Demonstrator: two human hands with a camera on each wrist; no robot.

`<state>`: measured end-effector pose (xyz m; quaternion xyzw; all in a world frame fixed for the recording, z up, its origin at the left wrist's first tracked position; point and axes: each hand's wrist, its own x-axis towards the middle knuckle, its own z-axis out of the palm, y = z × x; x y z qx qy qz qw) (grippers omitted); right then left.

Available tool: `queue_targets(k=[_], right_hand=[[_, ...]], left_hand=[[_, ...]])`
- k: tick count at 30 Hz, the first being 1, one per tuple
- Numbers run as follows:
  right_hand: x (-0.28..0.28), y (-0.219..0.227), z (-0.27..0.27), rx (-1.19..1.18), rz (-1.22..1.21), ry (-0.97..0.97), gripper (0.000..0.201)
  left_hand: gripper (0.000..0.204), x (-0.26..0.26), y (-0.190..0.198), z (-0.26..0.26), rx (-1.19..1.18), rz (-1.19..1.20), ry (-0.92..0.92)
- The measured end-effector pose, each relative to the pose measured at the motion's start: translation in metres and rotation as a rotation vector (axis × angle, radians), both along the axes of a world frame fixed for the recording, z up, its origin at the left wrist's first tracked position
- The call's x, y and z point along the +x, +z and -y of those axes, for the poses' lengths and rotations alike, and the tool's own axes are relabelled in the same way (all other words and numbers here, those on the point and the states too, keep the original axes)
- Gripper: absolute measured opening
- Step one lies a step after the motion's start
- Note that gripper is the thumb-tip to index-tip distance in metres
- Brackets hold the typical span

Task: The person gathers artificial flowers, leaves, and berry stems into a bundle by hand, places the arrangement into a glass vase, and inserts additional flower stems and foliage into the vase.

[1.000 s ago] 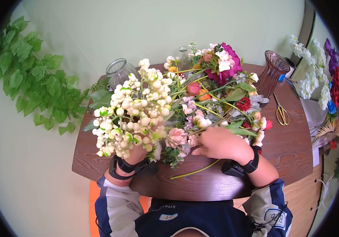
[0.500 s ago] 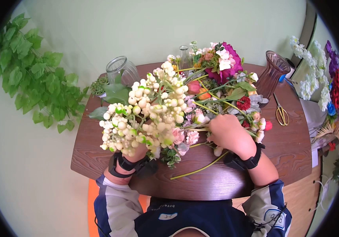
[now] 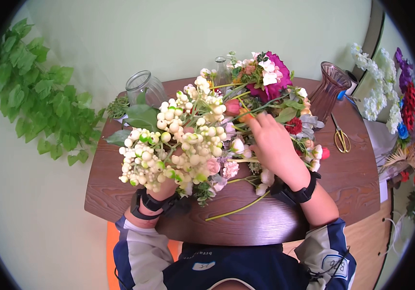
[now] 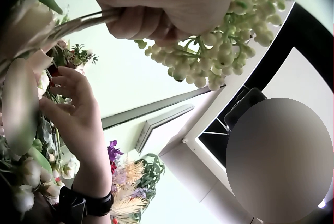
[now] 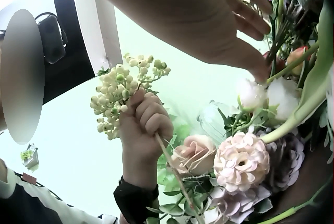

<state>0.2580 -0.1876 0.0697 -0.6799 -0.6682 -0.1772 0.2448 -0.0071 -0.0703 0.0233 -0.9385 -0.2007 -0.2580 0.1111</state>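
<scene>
I have the left hand (image 5: 143,122) clenched round the woody stem of the white berry spray (image 3: 178,137), whose clusters fill the middle left of the head view; there they hide most of the fingers, but both wrist views show them curled round it. I can't count its branches, as the clusters overlap.

My right hand (image 3: 276,147) is released, its fingers extended over the flower heap just right of centre, with the fingertips near one orange flower (image 3: 246,116) and one red tulip (image 3: 232,107). I can't tell whether they touch either.

Three glass vessels stand along the back of the table (image 3: 342,186): one wide clear jar (image 3: 145,89) at upper left, one slim clear bottle (image 3: 221,72) at upper centre and one purplish vase (image 3: 328,94) at upper right. Beside the last, I count one pair of scissors (image 3: 342,137) with gold handles. One big magenta bloom (image 3: 276,79) tops the heap, and one small potted plant (image 3: 118,107) sits left of the jar. One bare green stem (image 3: 239,209) lies at lower centre.

My right wrist view gives me one beige-pink rose (image 5: 194,154) and one round pale-pink bloom (image 5: 241,161), low and right of centre.
</scene>
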Motion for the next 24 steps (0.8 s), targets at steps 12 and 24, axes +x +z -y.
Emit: queue_targets(k=[12,24], right_hand=[[0.000,-0.015,-0.009,-0.108,0.125,-0.040,0.015],[-0.005,0.040,0.009,0.495,0.124,-0.050,0.019]], left_hand=[[0.049,0.024,0.006,-0.005,-0.382,0.177,-0.315],[0.051,0.009,-0.003,0.000,-0.446,0.157,-0.114]])
